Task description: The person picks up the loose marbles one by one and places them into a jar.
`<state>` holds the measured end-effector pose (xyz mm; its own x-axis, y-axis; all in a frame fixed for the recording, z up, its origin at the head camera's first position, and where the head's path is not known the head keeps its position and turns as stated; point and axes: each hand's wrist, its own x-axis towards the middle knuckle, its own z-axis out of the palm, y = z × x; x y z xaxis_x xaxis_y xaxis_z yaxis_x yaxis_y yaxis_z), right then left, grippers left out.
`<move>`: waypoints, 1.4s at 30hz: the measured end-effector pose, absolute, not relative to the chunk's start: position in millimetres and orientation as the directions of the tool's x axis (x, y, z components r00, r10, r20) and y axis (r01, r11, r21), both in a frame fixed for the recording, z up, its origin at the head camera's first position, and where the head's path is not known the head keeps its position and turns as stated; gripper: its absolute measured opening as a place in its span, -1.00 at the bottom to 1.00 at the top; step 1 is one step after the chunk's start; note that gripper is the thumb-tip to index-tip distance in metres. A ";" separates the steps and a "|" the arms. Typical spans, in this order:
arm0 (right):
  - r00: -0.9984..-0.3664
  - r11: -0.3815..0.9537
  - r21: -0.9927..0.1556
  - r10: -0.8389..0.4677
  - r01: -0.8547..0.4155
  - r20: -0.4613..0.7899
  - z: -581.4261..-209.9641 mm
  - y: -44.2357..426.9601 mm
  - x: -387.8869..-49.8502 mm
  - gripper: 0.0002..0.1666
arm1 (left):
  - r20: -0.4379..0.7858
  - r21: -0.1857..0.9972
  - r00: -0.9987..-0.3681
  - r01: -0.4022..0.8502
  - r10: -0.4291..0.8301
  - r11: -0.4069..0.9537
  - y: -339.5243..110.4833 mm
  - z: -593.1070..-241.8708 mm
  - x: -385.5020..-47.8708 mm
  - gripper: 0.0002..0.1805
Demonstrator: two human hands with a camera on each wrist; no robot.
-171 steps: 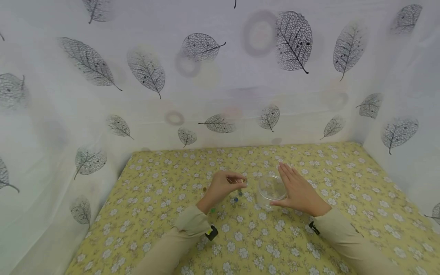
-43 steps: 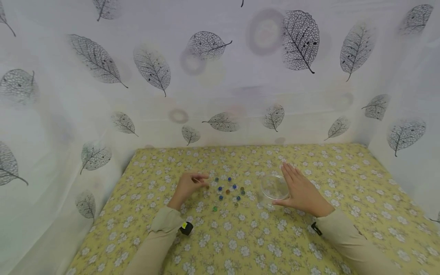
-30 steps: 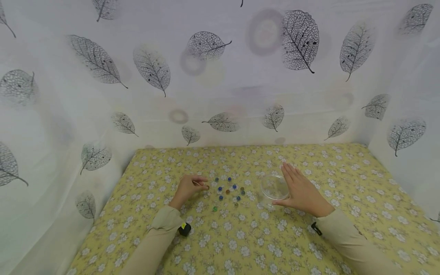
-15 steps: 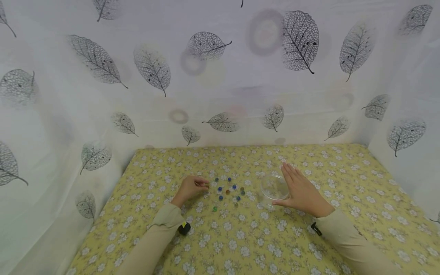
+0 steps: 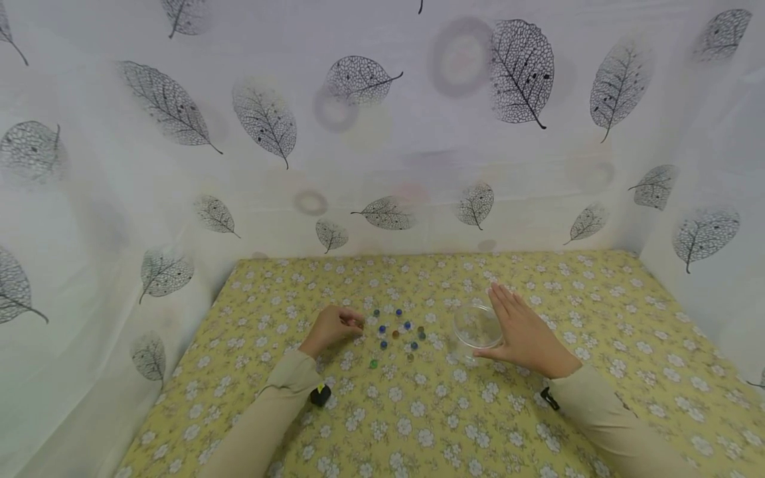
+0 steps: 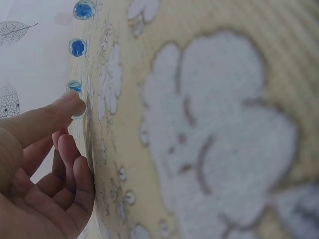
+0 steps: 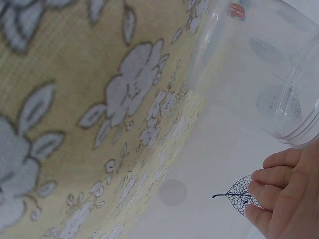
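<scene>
Marble (image 6: 78, 115) in left hand (image 5: 331, 328)

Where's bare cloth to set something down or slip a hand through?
Free, head view: yellow floral tablecloth between the two sleeves, nearer than the marbles; right of the right hand; the strip between marbles and leaf-print curtain. Crowded: between the left hand and clear jar, where the marbles scatter.

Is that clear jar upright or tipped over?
The jar is upright: its threaded rim points away from the tablecloth.
</scene>
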<state>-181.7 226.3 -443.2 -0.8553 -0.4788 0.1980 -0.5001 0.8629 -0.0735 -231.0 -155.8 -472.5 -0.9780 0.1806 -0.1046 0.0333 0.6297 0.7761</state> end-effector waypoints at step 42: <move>-0.852 0.860 -0.074 -0.482 -0.504 0.202 -441.5 225.8 -180.5 0.40 | -0.098 0.734 -0.975 0.063 0.198 0.676 -156.4 -474.5 -233.9 -0.89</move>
